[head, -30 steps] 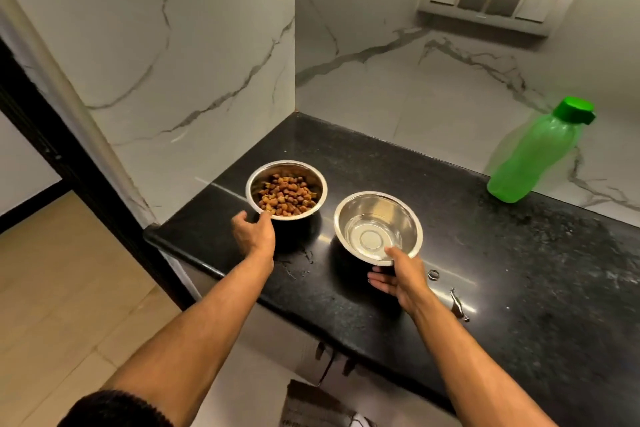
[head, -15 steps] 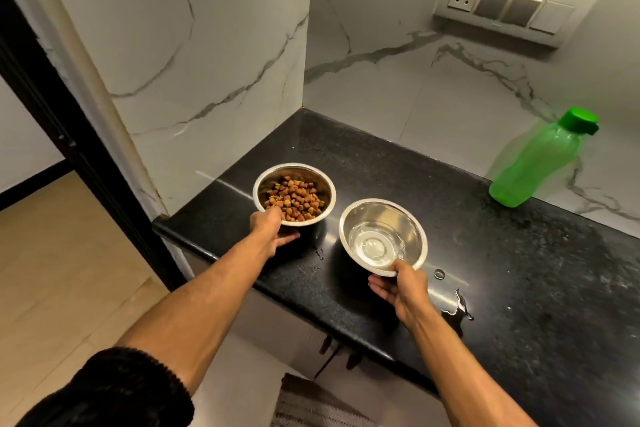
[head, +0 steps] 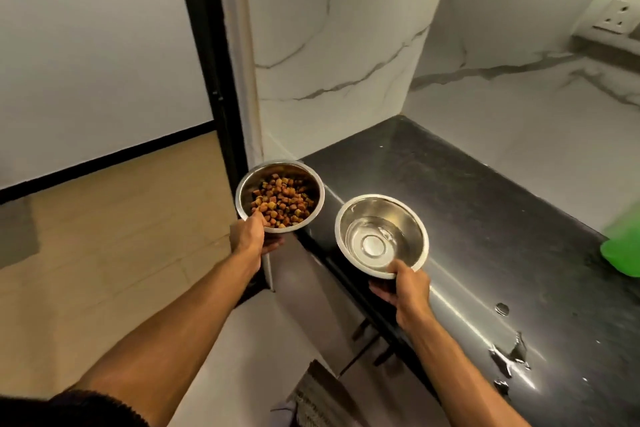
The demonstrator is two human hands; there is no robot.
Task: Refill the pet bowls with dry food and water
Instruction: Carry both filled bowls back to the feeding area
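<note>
A steel bowl of brown dry food [head: 280, 196] is lifted off the black counter [head: 485, 218] and hangs past its left end. My left hand [head: 250, 236] grips its near rim, thumb inside and fingers underneath. A second steel bowl holding a little water [head: 381, 236] is raised over the counter's front edge. My right hand [head: 405, 284] holds that bowl the same way at its near rim. The green bottle [head: 621, 246] shows only as a blurred part at the right edge.
Spilled water drops [head: 509, 354] lie on the counter at the right. A marble wall [head: 329, 45] and black door frame [head: 214, 62] stand left of the counter. Tan floor [head: 104, 236] stretches to the left. A mat [head: 322, 399] lies below. A wall socket [head: 616, 15] is at top right.
Both bowls have been lifted off the counter and carried left and toward me, the food bowl now beyond the counter's end. The view has swung left, pushing the bottle to the edge.
</note>
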